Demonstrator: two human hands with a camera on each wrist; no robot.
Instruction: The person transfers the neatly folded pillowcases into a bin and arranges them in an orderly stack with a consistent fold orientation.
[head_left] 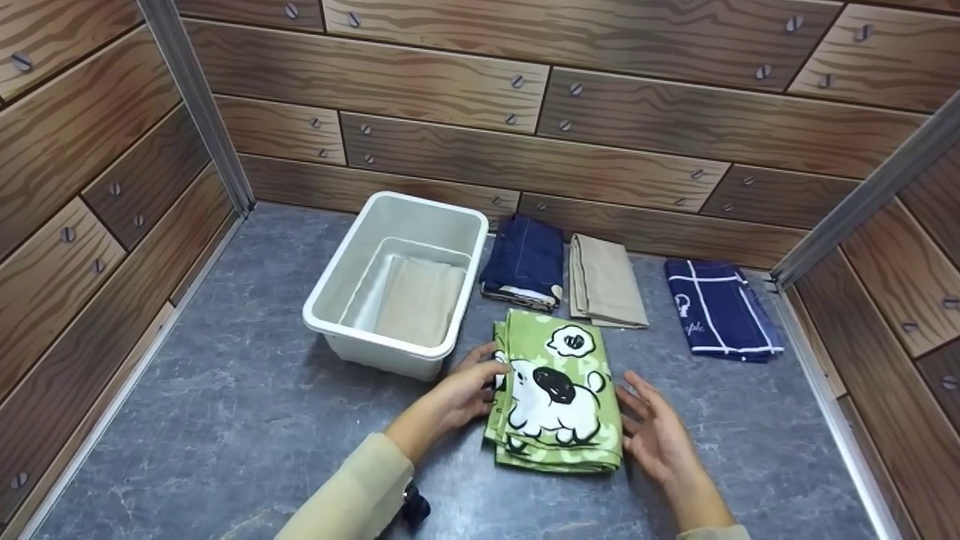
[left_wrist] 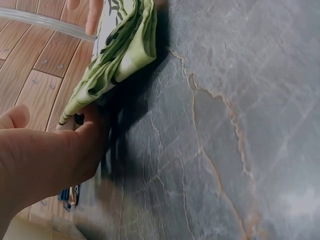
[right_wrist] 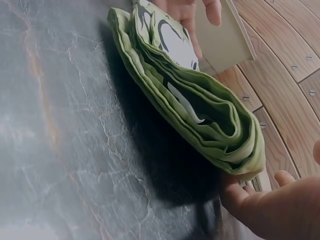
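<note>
A folded green cloth (head_left: 559, 405) with a white cartoon animal print lies between my two hands, a dark shadow under its near edge. At its left side is my left hand (head_left: 465, 386), fingertips tucked beneath the fold and thumb apart from the fabric in the left wrist view. My right hand (head_left: 660, 435) is at the opposite side. In the right wrist view, its fingers (right_wrist: 235, 196) reach under the lower corner of the cloth while the thumb stands away. Neither hand is curled round the cloth.
Left of the cloth stands a white bin (head_left: 319, 322) with a folded beige cloth (head_left: 424, 300) inside. Behind are a folded navy cloth (head_left: 525, 259) and another beige cloth (head_left: 607, 281). A blue white-lined cloth (head_left: 724, 307) lies far right. Wood-patterned walls (head_left: 450, 105) enclose the grey tabletop (head_left: 225, 375).
</note>
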